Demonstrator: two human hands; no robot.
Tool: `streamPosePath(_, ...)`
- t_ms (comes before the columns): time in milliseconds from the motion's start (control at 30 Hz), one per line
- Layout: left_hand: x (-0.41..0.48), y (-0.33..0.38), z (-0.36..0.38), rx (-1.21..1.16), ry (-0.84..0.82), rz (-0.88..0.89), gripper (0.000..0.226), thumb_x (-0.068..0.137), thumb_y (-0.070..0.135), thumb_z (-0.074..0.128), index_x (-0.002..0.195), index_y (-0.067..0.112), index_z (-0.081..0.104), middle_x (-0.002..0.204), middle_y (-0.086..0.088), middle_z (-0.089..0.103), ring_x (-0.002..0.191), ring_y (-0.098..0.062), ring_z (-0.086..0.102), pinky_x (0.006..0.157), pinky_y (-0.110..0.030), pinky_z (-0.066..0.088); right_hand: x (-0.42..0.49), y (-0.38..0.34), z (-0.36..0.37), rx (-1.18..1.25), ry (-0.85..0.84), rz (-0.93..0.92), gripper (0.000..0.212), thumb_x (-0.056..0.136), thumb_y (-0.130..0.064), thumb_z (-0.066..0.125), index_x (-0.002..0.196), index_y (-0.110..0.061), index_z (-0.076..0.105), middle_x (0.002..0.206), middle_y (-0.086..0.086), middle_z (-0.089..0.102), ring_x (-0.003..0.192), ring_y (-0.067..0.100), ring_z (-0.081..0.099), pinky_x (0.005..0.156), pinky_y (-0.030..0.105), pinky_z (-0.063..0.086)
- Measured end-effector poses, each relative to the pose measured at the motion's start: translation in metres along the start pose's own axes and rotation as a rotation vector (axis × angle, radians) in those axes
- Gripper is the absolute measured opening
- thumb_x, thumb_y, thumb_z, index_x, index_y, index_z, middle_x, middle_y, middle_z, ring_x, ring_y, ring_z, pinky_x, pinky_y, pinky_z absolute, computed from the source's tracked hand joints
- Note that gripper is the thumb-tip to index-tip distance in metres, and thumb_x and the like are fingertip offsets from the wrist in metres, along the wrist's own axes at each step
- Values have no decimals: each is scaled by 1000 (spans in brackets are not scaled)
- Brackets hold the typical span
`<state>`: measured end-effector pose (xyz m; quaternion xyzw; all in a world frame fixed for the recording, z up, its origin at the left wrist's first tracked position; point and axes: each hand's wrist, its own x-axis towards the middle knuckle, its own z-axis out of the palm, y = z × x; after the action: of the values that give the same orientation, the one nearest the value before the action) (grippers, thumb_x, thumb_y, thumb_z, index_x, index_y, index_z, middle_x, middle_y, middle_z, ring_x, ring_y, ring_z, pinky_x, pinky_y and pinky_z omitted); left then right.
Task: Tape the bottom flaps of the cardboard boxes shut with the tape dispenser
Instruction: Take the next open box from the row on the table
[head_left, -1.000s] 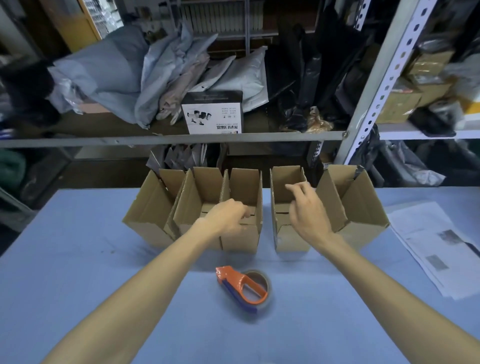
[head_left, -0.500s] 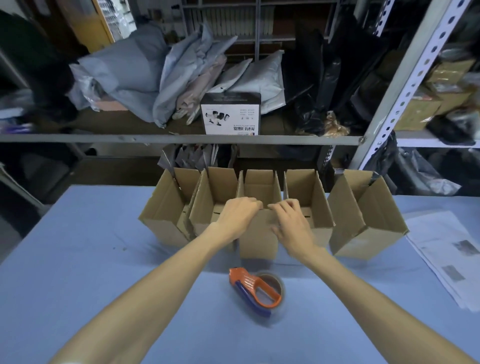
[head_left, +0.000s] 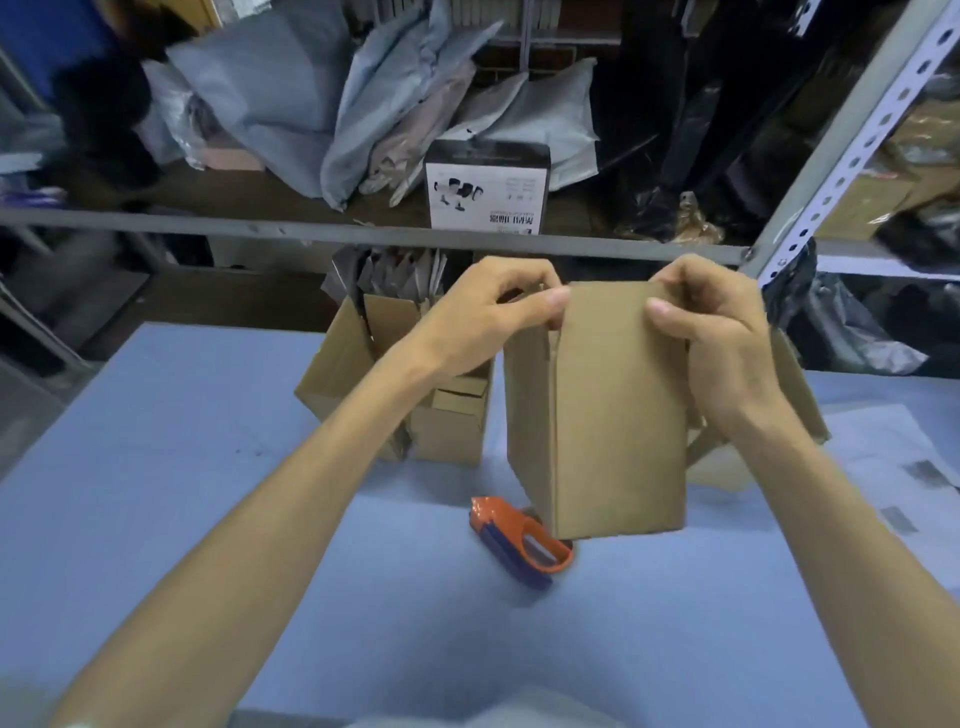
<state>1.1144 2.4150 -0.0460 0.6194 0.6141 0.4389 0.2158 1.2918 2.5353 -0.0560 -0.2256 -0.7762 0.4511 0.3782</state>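
While aloft, box (head_left: 618, 415) between hands (head_left: 488, 317) (head_left: 727, 332).

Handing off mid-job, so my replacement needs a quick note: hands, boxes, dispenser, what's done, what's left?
Left hand grips the top left edge of the plain brown cardboard box, lifted above the blue table.
Right hand grips its top right edge.
Orange and blue tape dispenser lies on the table below the lifted box, untouched.
Other open cardboard boxes stand behind, on the table.
Done: no tape shows on any box.
Left: close and tape each box's bottom flaps.
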Motion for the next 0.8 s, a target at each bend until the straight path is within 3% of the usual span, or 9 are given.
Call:
streamPosePath(67, -8, 6, 7, -83, 1, 10, 23, 96, 20, 52, 83, 4, 62, 84, -19, 65, 79, -37, 58, 76, -40, 46, -8, -5, -3, 70, -19, 14, 14, 75, -6, 54, 72, 6, 47, 63, -2, 43, 61, 10, 40, 56, 17, 34)
streamPosePath(167, -18, 9, 14, -187, -9, -4, 22, 95, 14, 51, 83, -2, 60, 80, -20, 61, 73, -27, 53, 73, -30, 41, -20, -6, -5, 112, -77, 78, 11, 76, -2, 53, 73, 8, 49, 61, -3, 45, 57, 6, 43, 54, 14, 36)
streamPosePath(300, -36, 8, 20, -264, 7, -69, 28, 91, 22, 60, 82, -4, 57, 75, -12, 55, 69, -22, 49, 70, -27, 39, -33, -10, -3, 150, -138, 163, 10, 80, 10, 56, 73, 3, 55, 61, -5, 52, 57, 4, 47, 52, 12, 38)
streamPosePath(400, -56, -4, 24, -196, -17, -108, 26, 89, 28, 65, 82, 5, 57, 77, -6, 59, 71, -19, 56, 66, -27, 43, -44, -13, 9, 175, -219, 194, 9, 80, 8, 62, 78, -1, 63, 67, 2, 57, 63, 9, 52, 55, 15, 40)
streamPosePath(467, -71, -16, 23, -285, -39, -133, 21, 93, 21, 59, 75, 10, 53, 71, 6, 54, 64, -7, 52, 60, -17, 40, -51, -13, 19, 172, -265, 181, 3, 83, 2, 66, 84, -1, 66, 72, 14, 61, 68, 15, 55, 61, 19, 44)
streamPosePath(567, -93, -32, 16, -475, 13, -225, 23, 90, 14, 53, 69, 14, 46, 63, 13, 47, 55, -1, 43, 53, -11, 34, -55, -7, 28, 231, -415, 155, 21, 79, -10, 72, 98, -3, 66, 83, 28, 61, 73, 19, 58, 67, 20, 48)
streamPosePath(667, -111, -45, 9, -500, 43, -302, 20, 88, 15, 53, 69, 13, 47, 64, 11, 48, 57, -3, 44, 54, -14, 36, -57, 5, 42, 258, -636, 171, 41, 69, -6, 78, 106, -4, 61, 87, 30, 60, 72, 23, 61, 69, 28, 50)
streamPosePath(800, -131, -61, -6, -347, 22, -436, 17, 92, 14, 56, 84, -1, 55, 79, 1, 56, 71, -9, 52, 67, -18, 42, -70, 16, 76, 315, -670, 202, 51, 61, 2, 83, 104, -5, 57, 73, 17, 66, 68, 21, 64, 69, 30, 52)
